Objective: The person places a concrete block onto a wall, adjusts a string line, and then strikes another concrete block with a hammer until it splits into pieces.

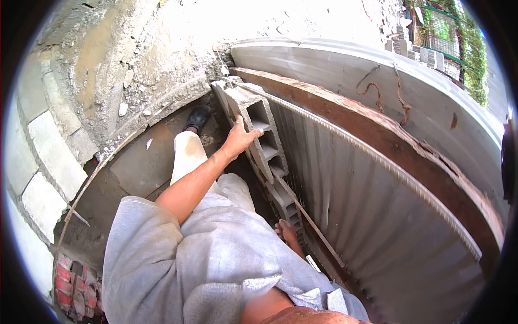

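Note:
A hollow concrete block (271,114) stands tilted against the corrugated metal sheet, its cavities facing up toward me. My left hand (242,138) is closed on its near edge, with the thumb lying across the hollow side. Lower down, more hollow concrete blocks (282,198) line the foot of the sheet. My right hand (287,231) is low by these blocks, its fingers curled. What it holds, if anything, is too small and partly hidden to make out.
The corrugated metal sheet (356,183) rises on the right, with a rusty beam (324,102) behind it. A thin bent rod (89,181) curves along the left. Stone slabs (51,154), rubble and mud lie beyond. My shod foot (198,117) stands in the narrow trench. Red bricks (75,286) are at lower left.

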A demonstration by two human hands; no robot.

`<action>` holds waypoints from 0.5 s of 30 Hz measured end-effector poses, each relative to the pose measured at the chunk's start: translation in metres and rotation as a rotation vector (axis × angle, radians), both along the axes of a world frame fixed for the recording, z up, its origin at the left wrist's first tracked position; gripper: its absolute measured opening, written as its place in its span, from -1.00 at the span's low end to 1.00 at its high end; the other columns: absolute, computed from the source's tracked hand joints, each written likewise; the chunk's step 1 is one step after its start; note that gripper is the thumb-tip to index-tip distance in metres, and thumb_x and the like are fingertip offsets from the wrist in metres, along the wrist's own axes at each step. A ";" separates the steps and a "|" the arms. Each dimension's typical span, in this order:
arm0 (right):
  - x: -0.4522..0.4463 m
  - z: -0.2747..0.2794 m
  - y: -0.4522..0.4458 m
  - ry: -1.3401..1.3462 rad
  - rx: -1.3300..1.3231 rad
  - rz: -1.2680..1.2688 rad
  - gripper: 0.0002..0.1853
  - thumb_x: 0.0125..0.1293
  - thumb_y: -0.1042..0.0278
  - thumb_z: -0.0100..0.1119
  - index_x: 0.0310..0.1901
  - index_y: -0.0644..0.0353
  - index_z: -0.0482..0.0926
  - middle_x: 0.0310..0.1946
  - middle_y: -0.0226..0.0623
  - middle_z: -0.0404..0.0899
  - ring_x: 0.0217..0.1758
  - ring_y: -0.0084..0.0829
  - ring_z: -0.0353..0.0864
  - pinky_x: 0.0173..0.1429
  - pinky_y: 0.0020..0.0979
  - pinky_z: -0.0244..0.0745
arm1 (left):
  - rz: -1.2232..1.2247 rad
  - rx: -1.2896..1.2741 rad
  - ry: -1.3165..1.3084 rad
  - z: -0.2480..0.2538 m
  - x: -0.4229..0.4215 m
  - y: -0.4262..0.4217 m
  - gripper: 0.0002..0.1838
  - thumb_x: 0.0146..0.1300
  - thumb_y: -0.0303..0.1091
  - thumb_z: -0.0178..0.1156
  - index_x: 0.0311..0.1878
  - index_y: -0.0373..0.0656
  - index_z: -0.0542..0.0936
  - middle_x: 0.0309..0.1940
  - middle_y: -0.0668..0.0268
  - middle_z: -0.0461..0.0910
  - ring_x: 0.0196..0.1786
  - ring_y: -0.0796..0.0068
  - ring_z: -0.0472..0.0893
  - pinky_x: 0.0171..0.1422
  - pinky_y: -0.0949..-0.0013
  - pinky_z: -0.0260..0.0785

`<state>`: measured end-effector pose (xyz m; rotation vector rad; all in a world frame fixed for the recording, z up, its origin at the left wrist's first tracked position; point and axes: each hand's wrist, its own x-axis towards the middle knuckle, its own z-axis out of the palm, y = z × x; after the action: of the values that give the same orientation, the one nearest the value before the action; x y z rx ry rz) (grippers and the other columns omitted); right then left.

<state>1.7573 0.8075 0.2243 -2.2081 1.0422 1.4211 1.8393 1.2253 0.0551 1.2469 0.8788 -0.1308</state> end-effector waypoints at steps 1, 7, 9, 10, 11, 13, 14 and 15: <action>0.001 0.000 0.000 -0.010 0.005 0.003 -0.56 0.41 0.07 0.05 0.18 0.16 0.50 -0.18 -0.44 0.64 -0.32 -0.59 0.63 -0.49 -0.54 0.46 | 0.003 0.005 -0.010 0.004 0.001 0.003 0.15 0.14 -0.10 0.36 0.45 -0.55 -0.22 0.20 -0.13 0.39 0.04 0.35 0.53 -0.02 0.39 0.46; 0.000 -0.016 -0.031 -0.093 0.124 -0.026 -0.56 0.40 0.06 0.06 0.17 0.16 0.51 -0.16 -0.42 0.64 -0.31 -0.59 0.63 -0.49 -0.54 0.46 | 0.013 -0.183 -0.012 0.018 0.001 0.009 0.19 0.12 -0.09 0.37 0.47 -0.49 -0.28 0.37 -0.16 0.19 0.24 0.18 0.46 0.06 0.20 0.50; -0.003 -0.022 -0.047 -0.113 0.158 0.048 -0.55 0.39 0.07 0.06 0.18 0.17 0.50 -0.17 -0.41 0.64 -0.31 -0.59 0.64 -0.48 -0.54 0.46 | -0.002 -0.204 -0.025 0.021 -0.001 0.008 0.22 0.11 -0.06 0.38 0.47 -0.47 -0.31 0.44 -0.15 0.06 0.31 0.13 0.40 0.09 0.09 0.48; -0.005 -0.022 -0.053 -0.119 0.165 0.039 -0.55 0.39 0.07 0.06 0.18 0.17 0.50 -0.17 -0.41 0.64 -0.31 -0.59 0.64 -0.48 -0.54 0.46 | 0.042 -0.236 -0.057 0.027 -0.003 0.009 0.22 0.09 -0.04 0.38 0.46 -0.52 -0.28 0.40 -0.20 0.13 0.36 0.12 0.34 0.23 0.19 0.37; -0.006 -0.023 -0.059 -0.144 0.179 0.045 -0.55 0.38 0.08 0.06 0.19 0.17 0.50 -0.17 -0.41 0.64 -0.31 -0.59 0.64 -0.47 -0.54 0.46 | 0.083 -0.268 -0.088 0.034 -0.006 0.008 0.23 0.08 -0.03 0.38 0.44 -0.57 -0.26 0.36 -0.25 0.20 0.41 0.11 0.29 0.37 0.28 0.26; -0.010 -0.026 -0.072 -0.173 0.201 0.038 -0.54 0.37 0.09 0.06 0.19 0.17 0.50 -0.17 -0.41 0.64 -0.31 -0.59 0.64 -0.46 -0.53 0.46 | 0.093 -0.316 -0.083 0.044 -0.014 0.006 0.31 0.07 0.02 0.40 0.48 -0.35 -0.42 0.40 -0.14 0.15 0.35 0.10 0.34 0.18 0.00 0.41; -0.013 -0.026 -0.080 -0.185 0.202 0.064 -0.55 0.37 0.10 0.07 0.19 0.16 0.50 -0.17 -0.41 0.64 -0.31 -0.59 0.63 -0.46 -0.53 0.45 | 0.083 -0.332 -0.072 0.039 -0.021 0.000 0.30 0.08 0.02 0.39 0.49 -0.33 -0.42 0.45 -0.07 0.06 0.38 0.11 0.31 0.20 -0.05 0.38; -0.014 -0.028 -0.089 -0.197 0.207 0.091 -0.55 0.36 0.11 0.07 0.20 0.16 0.50 -0.17 -0.40 0.64 -0.31 -0.60 0.63 -0.45 -0.52 0.45 | 0.076 -0.343 -0.060 0.047 -0.027 0.000 0.29 0.10 0.03 0.38 0.49 -0.32 -0.42 0.50 -0.01 -0.04 0.41 0.11 0.27 0.22 -0.11 0.35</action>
<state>1.7429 0.7190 0.1958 -2.2127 0.7040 1.2531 1.8123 1.2253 0.1022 0.8930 0.8113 -0.1747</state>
